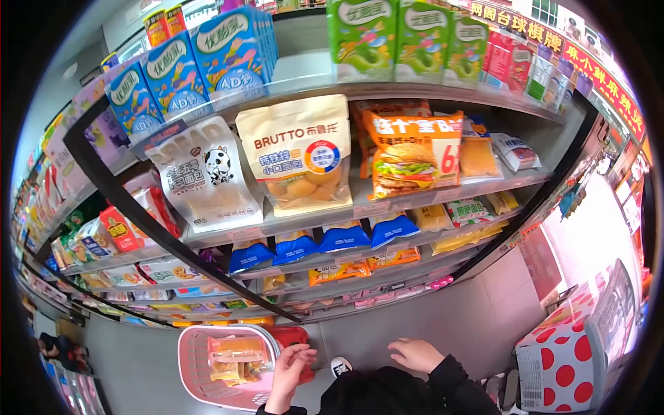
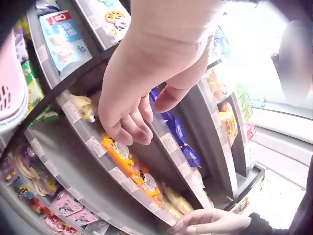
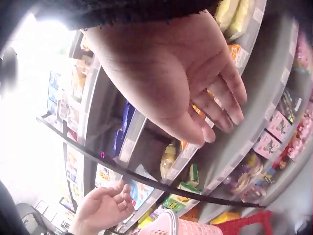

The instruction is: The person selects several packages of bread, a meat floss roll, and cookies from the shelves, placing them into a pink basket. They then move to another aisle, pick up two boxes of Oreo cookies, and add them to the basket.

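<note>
My left hand hangs with loosely bent fingers beside the pink shopping basket, overlapping its right side in the head view. Nothing is in its grasp. Inside the basket lie packaged breads in clear and orange wrapping. Farther right, my right hand is held low in front of the shelves, palm down, its fingers relaxed and holding nothing. Both wrist views show the hands bare, with orange snack packs on a shelf beyond. On the main shelf facing me stand a BRUTTO bread bag and a silver cow-print bag.
Blue drink cartons and green ones line the top shelf. Burger-picture packs stand right of the bread bag. A red object sits behind the basket. At the lower right is a red-dotted white box.
</note>
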